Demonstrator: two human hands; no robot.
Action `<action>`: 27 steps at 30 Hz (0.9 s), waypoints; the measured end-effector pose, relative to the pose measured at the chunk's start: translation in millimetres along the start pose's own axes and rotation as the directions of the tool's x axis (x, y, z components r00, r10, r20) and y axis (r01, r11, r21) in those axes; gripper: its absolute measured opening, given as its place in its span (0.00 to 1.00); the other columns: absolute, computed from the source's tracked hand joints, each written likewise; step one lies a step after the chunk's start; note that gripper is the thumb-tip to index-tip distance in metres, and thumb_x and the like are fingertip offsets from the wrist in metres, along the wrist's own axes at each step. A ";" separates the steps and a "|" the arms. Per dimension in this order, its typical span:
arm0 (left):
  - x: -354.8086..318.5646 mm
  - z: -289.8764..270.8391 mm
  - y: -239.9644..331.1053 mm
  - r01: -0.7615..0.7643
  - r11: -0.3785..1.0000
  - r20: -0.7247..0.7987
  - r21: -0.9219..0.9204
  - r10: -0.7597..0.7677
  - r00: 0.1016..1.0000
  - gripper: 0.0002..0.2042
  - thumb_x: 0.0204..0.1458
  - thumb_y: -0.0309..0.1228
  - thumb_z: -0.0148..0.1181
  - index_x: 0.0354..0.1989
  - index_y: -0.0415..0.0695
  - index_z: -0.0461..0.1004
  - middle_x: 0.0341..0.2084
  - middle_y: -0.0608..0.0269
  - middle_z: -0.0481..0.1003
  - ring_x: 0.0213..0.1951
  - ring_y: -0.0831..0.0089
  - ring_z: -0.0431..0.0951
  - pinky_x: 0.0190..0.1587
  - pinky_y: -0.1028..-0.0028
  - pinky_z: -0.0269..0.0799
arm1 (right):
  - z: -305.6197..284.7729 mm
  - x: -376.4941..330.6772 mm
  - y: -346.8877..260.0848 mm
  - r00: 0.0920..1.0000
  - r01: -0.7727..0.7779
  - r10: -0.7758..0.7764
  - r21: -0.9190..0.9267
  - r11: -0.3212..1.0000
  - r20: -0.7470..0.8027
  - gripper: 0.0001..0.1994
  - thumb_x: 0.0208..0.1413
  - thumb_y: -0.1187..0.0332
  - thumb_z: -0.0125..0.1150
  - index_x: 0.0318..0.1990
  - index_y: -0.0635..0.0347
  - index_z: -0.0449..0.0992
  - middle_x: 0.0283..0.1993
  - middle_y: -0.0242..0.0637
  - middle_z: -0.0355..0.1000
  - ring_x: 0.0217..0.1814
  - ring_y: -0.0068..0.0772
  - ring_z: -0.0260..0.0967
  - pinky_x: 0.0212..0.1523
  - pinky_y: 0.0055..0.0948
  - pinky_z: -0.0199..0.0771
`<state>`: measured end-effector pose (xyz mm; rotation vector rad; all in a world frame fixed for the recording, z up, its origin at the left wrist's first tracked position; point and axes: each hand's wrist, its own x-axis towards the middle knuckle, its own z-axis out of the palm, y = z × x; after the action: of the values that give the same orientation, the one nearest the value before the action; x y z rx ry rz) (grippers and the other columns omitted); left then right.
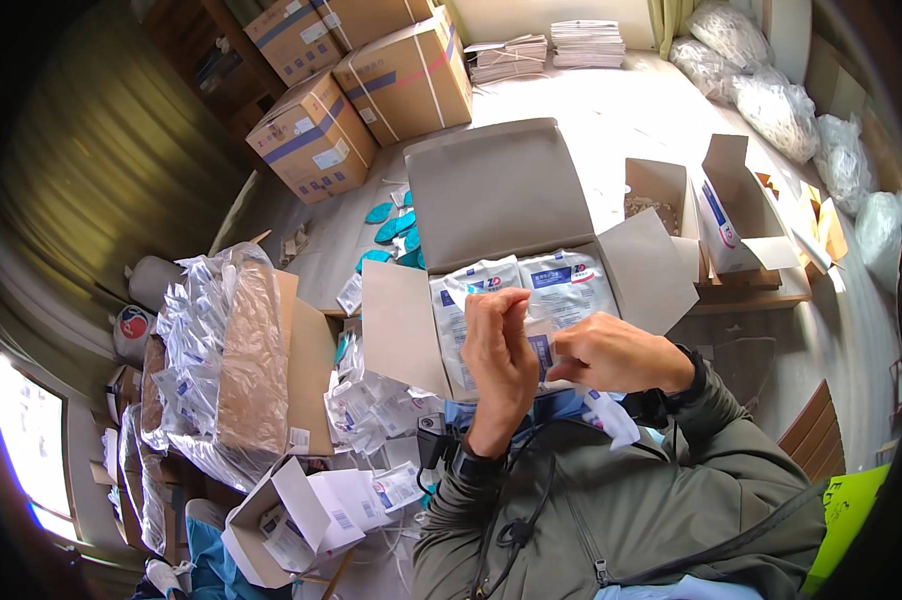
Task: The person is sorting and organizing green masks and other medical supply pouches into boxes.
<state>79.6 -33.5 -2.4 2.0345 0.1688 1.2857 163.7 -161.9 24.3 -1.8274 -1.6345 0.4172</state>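
Note:
An open white carton stands in front of me with its flaps spread. Inside are two rows of silvery-white packets with blue and red print. My left hand is raised over the left row with its fingers curled together; what they hold, if anything, is hidden. Beside it, my right hand is closed, with its thumb and forefinger at the edge of a small packet with a dark purple label. Below the right hand, a white-and-purple packet shows against my jacket.
On the left, a brown carton holds clear plastic and packets. Loose packets and teal pieces lie beside the white carton. Another opened box sits at lower left. Strapped cartons, paper stacks and smaller open boxes stand beyond.

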 end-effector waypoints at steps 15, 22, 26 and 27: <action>-0.1 -0.4 -20.8 0.396 0.875 0.050 -0.280 -0.398 0.916 0.11 0.61 0.34 0.43 0.31 0.41 0.68 0.24 0.71 0.64 0.29 0.83 0.61 0.33 0.82 0.59 | -3.4 -7.0 8.0 0.865 0.043 0.162 0.392 0.919 -0.475 0.04 0.53 0.77 0.51 0.33 0.68 0.72 0.21 0.27 0.65 0.22 0.11 0.58 0.22 0.14 0.56; -6.3 5.2 -42.0 0.449 0.856 0.030 -0.259 -0.457 0.889 0.14 0.62 0.36 0.43 0.28 0.42 0.68 0.22 0.72 0.64 0.29 0.83 0.61 0.34 0.81 0.59 | 2.2 -14.7 33.0 0.518 0.647 0.489 0.695 0.314 -0.702 0.10 0.55 0.69 0.54 0.42 0.66 0.71 0.26 0.26 0.69 0.22 0.09 0.60 0.21 0.10 0.59; -19.3 2.6 -57.0 0.568 0.718 0.156 -0.403 -0.557 0.815 0.14 0.62 0.37 0.42 0.28 0.43 0.69 0.23 0.73 0.64 0.29 0.85 0.60 0.35 0.82 0.58 | -20.2 -20.7 33.1 0.501 0.587 0.431 0.661 0.468 -0.750 0.11 0.57 0.69 0.51 0.45 0.64 0.70 0.26 0.23 0.65 0.26 0.13 0.59 0.32 0.15 0.61; -21.1 6.0 -48.2 0.566 0.675 0.205 -0.473 -0.540 0.816 0.18 0.60 0.46 0.43 0.32 0.43 0.69 0.27 0.72 0.64 0.30 0.85 0.60 0.36 0.83 0.57 | -14.8 -13.1 38.0 0.412 0.544 0.408 0.579 0.607 -0.815 0.10 0.57 0.70 0.51 0.43 0.65 0.71 0.29 0.25 0.67 0.28 0.12 0.61 0.31 0.14 0.63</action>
<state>86.3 -10.6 -49.7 1.3831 0.3505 0.7748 199.7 -179.0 8.5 -0.8593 -0.4892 -0.0067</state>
